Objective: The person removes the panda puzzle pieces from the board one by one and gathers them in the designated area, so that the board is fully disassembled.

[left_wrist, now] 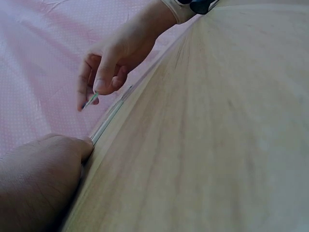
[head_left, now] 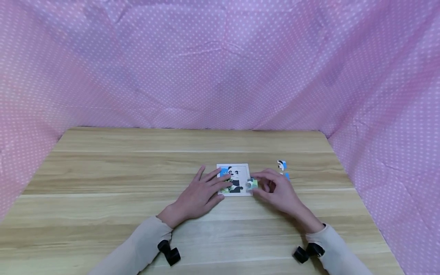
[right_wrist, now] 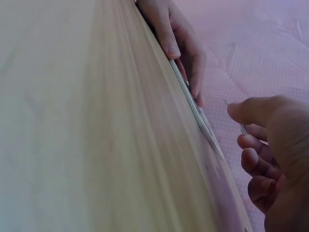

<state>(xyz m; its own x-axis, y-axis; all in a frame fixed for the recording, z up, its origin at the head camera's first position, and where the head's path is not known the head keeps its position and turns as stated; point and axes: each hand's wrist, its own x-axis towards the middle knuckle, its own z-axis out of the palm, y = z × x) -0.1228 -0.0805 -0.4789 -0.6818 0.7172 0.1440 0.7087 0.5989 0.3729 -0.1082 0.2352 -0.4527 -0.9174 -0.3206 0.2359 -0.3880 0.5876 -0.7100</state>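
A panda jigsaw puzzle in a white frame tray (head_left: 244,173) lies flat on the wooden table. My left hand (head_left: 201,194) rests on the tray's left part with fingers spread, covering some of the picture. At the tray's right edge, my right hand (head_left: 280,191) pinches a green and white puzzle piece (head_left: 253,184) between thumb and fingers. Both wrist views show this piece raised above the tabletop, and in the left wrist view the pinched piece (left_wrist: 90,100) appears edge-on. The tray's right side of the picture area shows bare white.
Beyond my right hand lie two loose pieces, a blue and white one with black (head_left: 282,165) and a blue one (head_left: 287,175) partly hidden by that hand. A pink dotted cloth (head_left: 220,76) hangs behind the wooden table (head_left: 120,172).
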